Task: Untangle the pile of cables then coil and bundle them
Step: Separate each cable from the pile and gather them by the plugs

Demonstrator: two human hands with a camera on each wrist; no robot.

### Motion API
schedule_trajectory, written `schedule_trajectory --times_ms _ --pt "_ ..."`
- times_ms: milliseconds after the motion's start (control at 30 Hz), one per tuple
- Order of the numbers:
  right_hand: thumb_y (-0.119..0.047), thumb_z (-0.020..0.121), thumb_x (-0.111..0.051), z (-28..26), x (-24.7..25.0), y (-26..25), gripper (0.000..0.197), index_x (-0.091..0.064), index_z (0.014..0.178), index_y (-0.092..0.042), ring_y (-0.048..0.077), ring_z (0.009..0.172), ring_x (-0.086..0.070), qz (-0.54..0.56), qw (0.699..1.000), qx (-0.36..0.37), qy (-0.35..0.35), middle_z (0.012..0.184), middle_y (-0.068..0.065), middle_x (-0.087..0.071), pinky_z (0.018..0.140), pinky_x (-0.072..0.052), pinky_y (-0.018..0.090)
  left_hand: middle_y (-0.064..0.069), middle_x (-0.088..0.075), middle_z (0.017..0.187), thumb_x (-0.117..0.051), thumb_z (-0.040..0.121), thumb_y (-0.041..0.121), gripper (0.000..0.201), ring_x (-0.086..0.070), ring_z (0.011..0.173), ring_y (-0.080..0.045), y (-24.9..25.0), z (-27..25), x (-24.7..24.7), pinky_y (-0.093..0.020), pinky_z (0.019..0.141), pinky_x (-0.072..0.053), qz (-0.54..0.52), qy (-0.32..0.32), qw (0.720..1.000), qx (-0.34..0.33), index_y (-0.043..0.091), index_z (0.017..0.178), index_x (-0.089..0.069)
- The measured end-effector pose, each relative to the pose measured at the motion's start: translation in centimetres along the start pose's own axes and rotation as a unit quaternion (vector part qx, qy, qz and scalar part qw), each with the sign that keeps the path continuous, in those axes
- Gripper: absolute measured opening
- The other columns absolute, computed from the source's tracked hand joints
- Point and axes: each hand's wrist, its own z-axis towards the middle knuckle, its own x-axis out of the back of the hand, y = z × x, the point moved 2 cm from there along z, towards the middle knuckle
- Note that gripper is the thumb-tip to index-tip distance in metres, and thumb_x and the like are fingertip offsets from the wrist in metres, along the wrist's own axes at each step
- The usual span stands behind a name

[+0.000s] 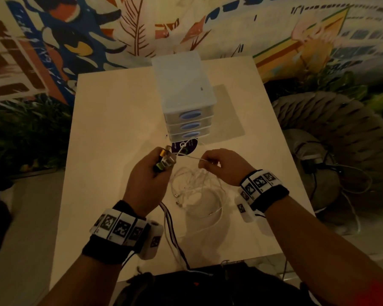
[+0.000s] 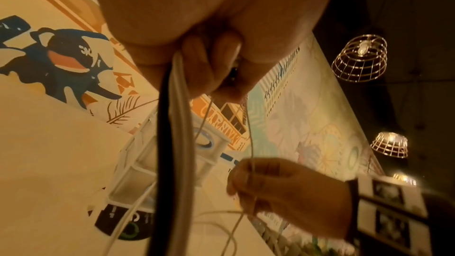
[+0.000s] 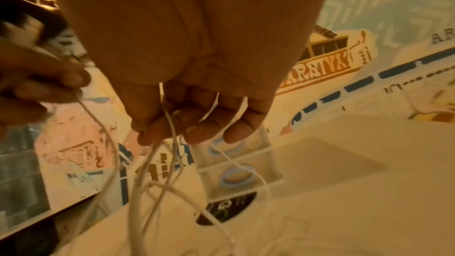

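A tangle of thin white cables [image 1: 196, 188] lies on the pale table [image 1: 111, 129] between my hands. My left hand [image 1: 152, 171] is raised and grips a bunch of cable plugs [image 1: 165, 161]; a dark and a white cable [image 1: 170, 230] trail from it to the table's near edge, seen close in the left wrist view as thick strands [image 2: 172, 124]. My right hand [image 1: 219, 165] pinches white cable strands [image 3: 169, 124] that hang down into the tangle. One thin white strand [image 1: 189, 157] runs taut between the two hands.
A small white drawer unit [image 1: 184, 96] with blue oval handles stands at mid-table on a pale mat [image 1: 230, 120]. A dark round sticker [image 1: 186, 146] lies in front of it. A grey chair with dark cables [image 1: 332, 168] is to the right. A painted wall is behind.
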Motion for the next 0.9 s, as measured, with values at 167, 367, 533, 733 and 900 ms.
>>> schedule_trajectory --times_ms 167,367,533,733,900 --pt "-0.042 0.1 -0.055 -0.6 -1.0 2.3 0.026 -0.069 0.101 -0.021 0.021 0.088 -0.059 0.008 0.997 -0.082 0.007 0.094 0.001 -0.068 0.086 -0.05 0.044 -0.012 -0.055 0.074 -0.057 0.098 0.026 0.016 -0.048 0.064 -0.018 0.2 -0.4 1.2 -0.023 0.064 -0.041 -0.061 0.059 0.996 0.003 0.016 0.086 -0.059" --pt "-0.028 0.1 -0.058 -1.3 -0.3 2.9 0.017 -0.075 0.1 -0.027 0.012 0.1 -0.065 0.051 0.987 -0.086 0.123 0.106 -0.007 -0.073 0.096 -0.05 0.038 0.012 -0.052 0.061 -0.056 0.096 0.038 0.024 -0.041 0.051 -0.006 -1.3 -0.3 2.8 -0.03 0.056 -0.037 -0.087 0.101 0.989 0.06 0.018 0.083 -0.057" --pt "-0.03 0.104 -0.051 -1.8 2.4 0.3 0.02 -0.069 0.097 -0.027 0.006 0.074 -0.064 0.128 0.956 -0.061 0.259 0.078 -0.009 -0.068 0.074 -0.055 0.032 -0.005 -0.058 0.074 -0.068 0.094 0.017 0.021 -0.05 0.066 -0.009 -1.1 -0.6 2.5 -0.011 0.068 -0.041 -0.026 0.087 0.995 0.046 0.005 0.086 -0.054" --pt "-0.044 0.094 -0.063 -1.6 2.4 -5.4 0.01 -0.066 0.097 -0.035 0.008 0.049 -0.04 0.062 0.993 -0.029 0.095 0.052 -0.01 -0.044 0.054 -0.037 0.024 0.009 -0.048 0.069 -0.066 0.095 0.006 0.02 -0.043 0.059 -0.003 0.2 -0.9 1.9 -0.014 0.06 -0.04 -0.089 0.036 0.995 0.015 0.007 0.084 -0.049" --pt "-0.053 0.09 -0.064 -0.3 -1.4 -8.1 0.027 -0.064 0.112 -0.038 0.011 0.049 -0.042 0.045 0.998 0.029 0.015 0.054 -0.003 -0.042 0.057 -0.041 0.028 -0.001 -0.044 0.075 -0.064 0.093 0.011 0.019 -0.041 0.064 -0.021 0.6 -1.0 1.8 -0.025 0.059 -0.039 -0.167 -0.051 0.984 -0.03 0.01 0.086 -0.047"
